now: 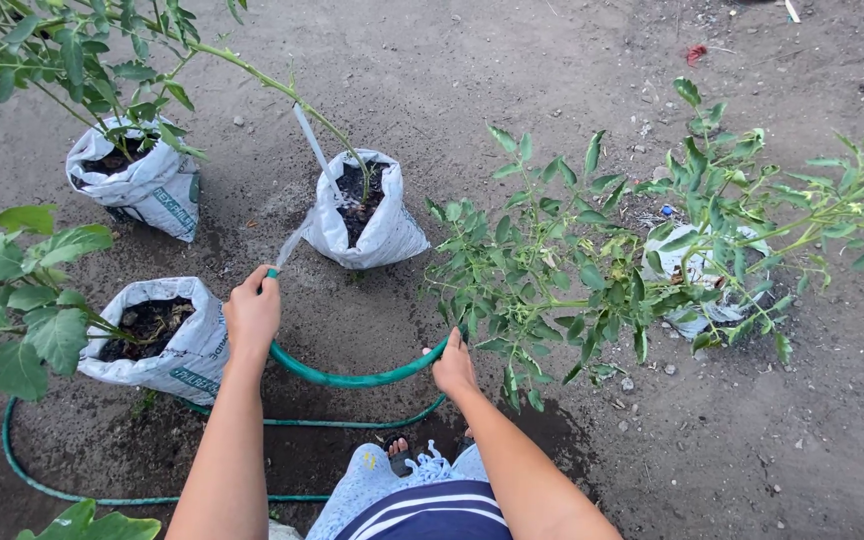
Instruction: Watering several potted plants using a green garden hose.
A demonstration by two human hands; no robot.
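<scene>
**Watering grow bags, middle bag under the stream**

Bare dirt yard, dark wet patches by the near bags. I see my left hand [251, 312] gripping the green hose [352, 377] nozzle end, water hitting the middle white bag [372, 215]. Right hand [454, 368] wraps the hose further back. Right bushy plant's bag [697, 275] looks drier, likely left.

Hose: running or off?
Running. A stream of water leaves the green hose at the left hand and arcs to the white grow bag; the right hand grips the hose further back.
</scene>
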